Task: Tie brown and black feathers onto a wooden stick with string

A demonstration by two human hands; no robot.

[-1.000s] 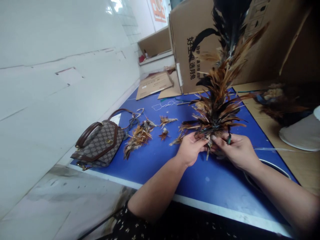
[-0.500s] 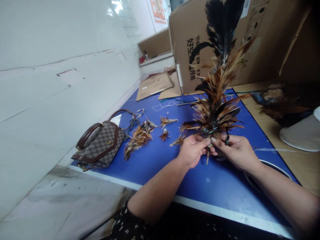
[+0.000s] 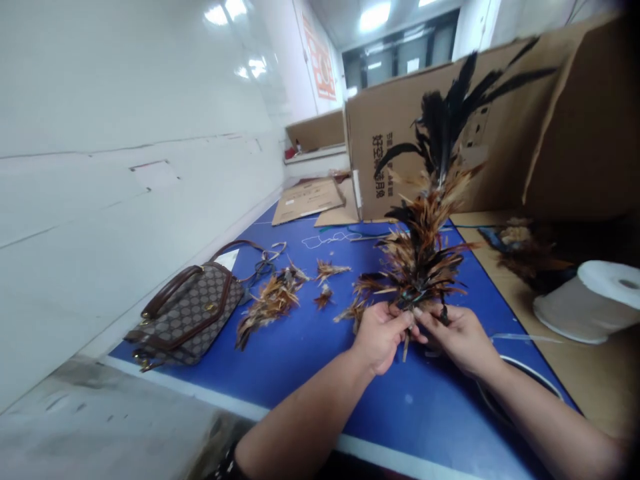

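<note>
A feather duster [image 3: 425,247] with brown and black feathers stands upright in front of me, its long black plumes at the top and a thin stick [image 3: 406,350] poking out below. My left hand [image 3: 383,337] is closed around its lower end, thumb and fingers pinching at the stick. From the other side my right hand [image 3: 457,333] pinches the base of the feathers, its thumb close to the left thumb. Whether it also holds a thread is too small to tell. Several loose feather bunches [image 3: 273,300] lie to the left of my hands on the blue tabletop [image 3: 295,360].
A patterned handbag [image 3: 193,317] sits at the table's left side by the white wall. Large cardboard boxes [image 3: 365,140] stand at the back, with flat cardboard [image 3: 307,200] before them. On the right are a white spool [image 3: 590,303] and dark feathers [image 3: 530,257].
The view has tipped upward, so everything sits lower in the picture and the ceiling lights show. Both hands keep the same grip on the feather duster, whose top plumes now lean further right.
</note>
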